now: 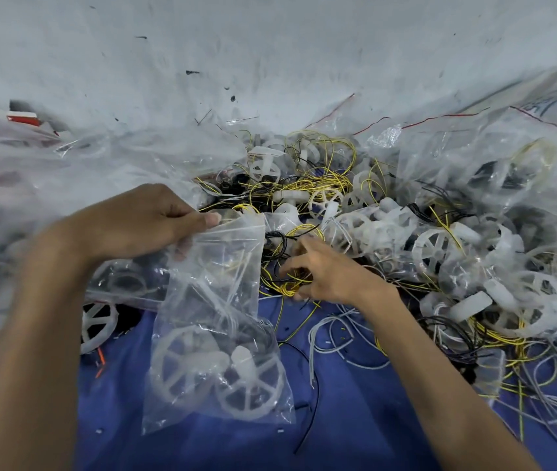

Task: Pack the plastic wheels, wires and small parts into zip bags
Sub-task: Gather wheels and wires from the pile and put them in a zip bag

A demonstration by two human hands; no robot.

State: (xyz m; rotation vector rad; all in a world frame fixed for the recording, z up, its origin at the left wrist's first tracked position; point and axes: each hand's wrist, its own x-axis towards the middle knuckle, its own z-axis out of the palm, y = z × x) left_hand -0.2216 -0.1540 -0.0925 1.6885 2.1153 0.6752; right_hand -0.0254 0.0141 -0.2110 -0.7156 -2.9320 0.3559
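Two hands recorded, both bare, over a blue counter (355, 426).

Left hand (141, 226): fingers and thumb pinched the top edge of a clear zip bag (222, 283), which hung down from that grip with its lower end near the viewer.

Zip bag contents: two white spoked plastic wheels, one to the left (178, 372) and one to the right (253, 396), with a small white part (243, 363) lying between them; thin pale wires showed higher inside the bag.

Right hand (329, 273): just right of the bag, fingers half curled over a coil of yellow wire (289, 287) and touching it; blur made it impossible to tell whether the coil was gripped.

Loose stock: a heap of white wheels (436, 248) and small parts tangled with yellow and black wires, spread from centre far to right near. White wires (333, 334) lay on the counter near the right wrist, and one black wire (316, 399) trailed nearer still.

Bags: a crumpled mass of clear bags (49, 171) on the left; filled bags (474, 164) at far right, red-lined at the seal.
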